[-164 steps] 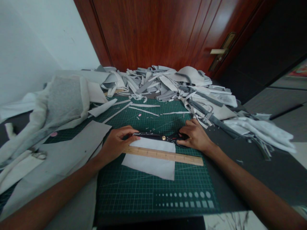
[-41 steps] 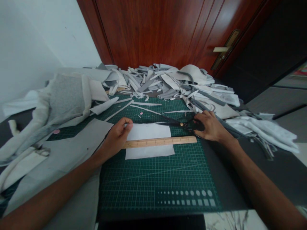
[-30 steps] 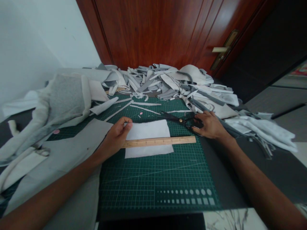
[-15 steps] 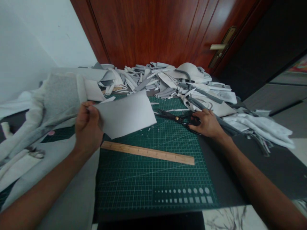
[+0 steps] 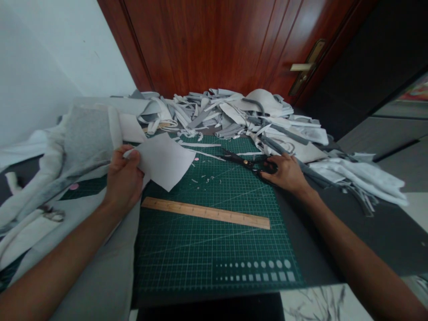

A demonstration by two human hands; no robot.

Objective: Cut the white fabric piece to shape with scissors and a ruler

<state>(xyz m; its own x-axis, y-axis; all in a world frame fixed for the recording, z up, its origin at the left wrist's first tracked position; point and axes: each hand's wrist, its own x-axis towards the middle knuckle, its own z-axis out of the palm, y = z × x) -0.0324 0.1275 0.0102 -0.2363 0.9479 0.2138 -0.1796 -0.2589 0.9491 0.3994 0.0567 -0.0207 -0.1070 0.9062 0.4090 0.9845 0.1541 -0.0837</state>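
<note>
My left hand [image 5: 123, 179] is closed on one edge of a white cut fabric piece [image 5: 165, 161], which it holds above the left side of the green cutting mat [image 5: 214, 249]. My right hand [image 5: 282, 171] is closed over the handles of black scissors [image 5: 245, 162]; their blades lie on the mat and point left. A wooden ruler [image 5: 205, 212] lies loose across the mat in front of both hands. Small white snippets are scattered on the mat between the hands.
A heap of grey and white fabric strips [image 5: 234, 117] fills the far side of the table below a red-brown door [image 5: 214, 44]. Large grey cloth [image 5: 87, 142] lies at the left, white scraps [image 5: 364, 180] at the right. The dark tabletop [image 5: 334, 240] shows beside the mat.
My left hand has pulled the white fabric piece out from under the ruler, lifted it and carried it left. The ruler has tilted and lies free. My right hand has stayed on the scissors.
</note>
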